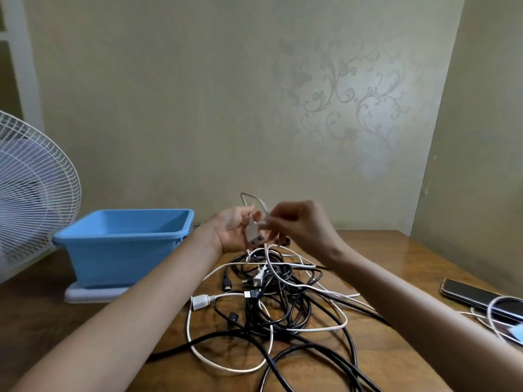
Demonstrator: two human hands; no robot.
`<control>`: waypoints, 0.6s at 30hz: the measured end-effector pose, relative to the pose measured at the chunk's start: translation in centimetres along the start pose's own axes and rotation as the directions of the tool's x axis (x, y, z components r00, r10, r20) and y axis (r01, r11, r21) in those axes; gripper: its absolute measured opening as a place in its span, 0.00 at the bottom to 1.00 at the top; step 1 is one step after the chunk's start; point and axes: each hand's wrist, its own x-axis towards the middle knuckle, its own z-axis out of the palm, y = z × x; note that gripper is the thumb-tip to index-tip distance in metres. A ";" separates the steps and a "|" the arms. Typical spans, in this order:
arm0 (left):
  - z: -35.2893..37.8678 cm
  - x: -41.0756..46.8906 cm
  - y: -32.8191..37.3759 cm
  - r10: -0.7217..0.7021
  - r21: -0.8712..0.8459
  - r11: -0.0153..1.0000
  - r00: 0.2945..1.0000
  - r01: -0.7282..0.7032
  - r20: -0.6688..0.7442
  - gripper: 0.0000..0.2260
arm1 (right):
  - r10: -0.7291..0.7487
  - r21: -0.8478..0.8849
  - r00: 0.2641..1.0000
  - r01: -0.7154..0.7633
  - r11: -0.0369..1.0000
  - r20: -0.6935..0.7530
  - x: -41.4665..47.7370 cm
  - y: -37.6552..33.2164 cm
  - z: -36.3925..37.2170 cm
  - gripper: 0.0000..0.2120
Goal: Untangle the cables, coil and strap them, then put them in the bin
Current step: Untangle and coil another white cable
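One wooden table [382, 250], tangled cables [271, 301], blue bin [119, 250], fan [34, 188], patterned wallpaper [348, 108]

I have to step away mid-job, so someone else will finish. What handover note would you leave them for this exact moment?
Left hand holds the white plug, lifted above the table.
Right hand pinches the white cable beside that plug.
Tangle of black and white cables lies on the table; blue bin stands at left, no cable visible in it.
Done: nothing coiled or strapped.
Left: untangle, coil, strap, bin everything.
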 end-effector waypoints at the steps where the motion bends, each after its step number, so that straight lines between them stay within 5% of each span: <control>1: 0.1 0.2 0.1 0.033 0.018 0.999 0.999 -0.032 -0.042 0.15 | -0.064 -0.082 0.998 0.066 0.994 0.023 -0.4 0.3 0.1 0.03; 4: 0.6 0.1 0.0 0.102 0.080 0.992 0.994 -0.098 -0.041 0.12 | -0.148 -0.034 0.984 0.152 0.988 0.102 -1.0 1.0 -0.5 0.05; 6: 0.7 -0.1 0.3 0.014 -0.016 1.000 0.985 -0.011 0.172 0.05 | -0.050 0.237 0.996 0.067 0.969 -0.079 -0.5 1.4 -1.6 0.09; 8: 0.8 -0.4 0.6 -0.081 0.031 0.997 0.906 0.075 0.416 0.07 | 0.045 0.300 0.984 0.009 0.954 -0.173 0.2 2.4 -2.9 0.21; 10: 1.0 -0.6 0.8 -0.126 0.209 0.978 0.850 0.019 0.511 0.09 | 0.089 0.280 0.983 -0.131 0.951 0.158 0.7 3.6 -3.3 0.29; 11: 1.2 -0.5 0.8 -0.142 0.266 0.964 0.840 -0.003 0.523 0.13 | 0.124 0.255 0.917 -0.232 0.939 0.379 0.8 4.0 -3.1 0.26; 12: 1.5 -0.4 1.0 -0.148 0.325 0.945 0.856 -0.025 0.496 0.15 | 0.159 0.209 0.831 -0.311 0.927 0.533 0.8 4.3 -3.1 0.19; 14: 1.2 -0.6 1.6 -0.080 0.517 0.847 0.932 -0.123 0.353 0.14 | 0.240 0.129 0.752 -0.396 0.909 0.614 1.0 5.1 -3.6 0.03; 18: -0.2 -1.4 2.6 0.121 0.875 0.480 0.993 -0.060 0.002 0.09 | 0.448 0.203 0.697 -0.639 0.742 0.560 1.9 6.2 -7.0 0.09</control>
